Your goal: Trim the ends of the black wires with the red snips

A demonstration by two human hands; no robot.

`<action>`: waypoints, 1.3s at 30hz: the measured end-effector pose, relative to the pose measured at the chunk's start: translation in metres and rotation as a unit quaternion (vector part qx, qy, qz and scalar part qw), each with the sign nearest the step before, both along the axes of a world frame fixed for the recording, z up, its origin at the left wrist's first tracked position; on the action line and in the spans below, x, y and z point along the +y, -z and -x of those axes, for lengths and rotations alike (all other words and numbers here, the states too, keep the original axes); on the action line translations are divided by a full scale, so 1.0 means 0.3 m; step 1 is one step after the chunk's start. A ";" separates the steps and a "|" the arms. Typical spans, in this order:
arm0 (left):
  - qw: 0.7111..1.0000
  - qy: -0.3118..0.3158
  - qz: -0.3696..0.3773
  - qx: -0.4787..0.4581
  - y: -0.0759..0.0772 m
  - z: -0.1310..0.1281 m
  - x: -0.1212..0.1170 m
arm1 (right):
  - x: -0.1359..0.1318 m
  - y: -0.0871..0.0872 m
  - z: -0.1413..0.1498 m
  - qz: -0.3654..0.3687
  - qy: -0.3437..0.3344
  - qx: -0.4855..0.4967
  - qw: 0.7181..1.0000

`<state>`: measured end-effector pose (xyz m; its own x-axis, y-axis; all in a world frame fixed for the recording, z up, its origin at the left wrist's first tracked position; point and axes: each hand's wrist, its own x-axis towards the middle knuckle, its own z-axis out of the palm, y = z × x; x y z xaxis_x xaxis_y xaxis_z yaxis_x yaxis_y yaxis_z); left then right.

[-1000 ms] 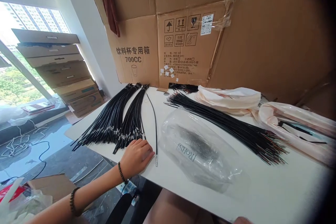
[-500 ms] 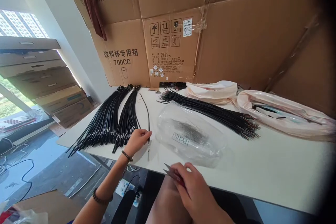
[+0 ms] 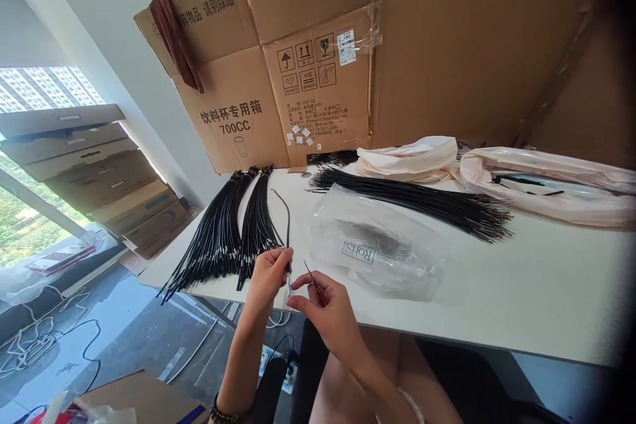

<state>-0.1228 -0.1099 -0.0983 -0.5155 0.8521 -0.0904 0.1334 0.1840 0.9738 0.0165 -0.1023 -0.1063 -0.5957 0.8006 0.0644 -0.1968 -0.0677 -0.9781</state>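
My left hand [image 3: 271, 271] pinches a thin black cable [image 3: 288, 222] near its lower end, where a silvery stretch [image 3: 289, 286] sticks out below the fingers. The rest of this cable runs up and back over the white table. My right hand [image 3: 322, 308] is curled around small pointed scissors [image 3: 320, 291] with dark red handles, their tips pointing up and away. Its thumb and index finger are parted, close beside the silvery cable end; whether they touch it I cannot tell. Left of my hands lie two fanned bundles of black cables [image 3: 209, 232] with silvery bands.
A clear plastic bag [image 3: 417, 271] marked RoHS lies on the white table [image 3: 521, 305]. Behind it rest a thick black cable bundle [image 3: 407, 199] and pale plastic wrapping [image 3: 407, 158]. A tall cardboard sheet [image 3: 318, 0] stands along the back. Boxes [image 3: 89, 165] are stacked at the left.
My right hand has moved up and left with the scissors to the cable end, its thumb and index finger opening. My left hand still pinches the cable. The view has tilted and shifted.
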 end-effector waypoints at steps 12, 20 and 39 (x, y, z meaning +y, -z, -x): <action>0.999 0.003 -0.041 -0.031 -0.024 -0.004 -0.021 | -0.011 -0.018 -0.031 -0.030 0.012 0.018 0.999; 0.999 0.014 -0.025 -0.037 -0.026 -0.008 -0.019 | 0.022 -0.021 -0.021 -0.147 -0.006 0.012 0.989; 0.999 -0.042 -0.022 -0.009 -0.016 0.029 0.000 | 0.086 0.010 0.020 -0.247 0.069 -0.015 0.966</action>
<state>-0.1314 -0.1099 -0.0937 -0.5833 0.8097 -0.0642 0.1013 0.1509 0.9833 0.0105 -0.0766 -0.1094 -0.4925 0.7486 0.4439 -0.1413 0.4345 -0.8895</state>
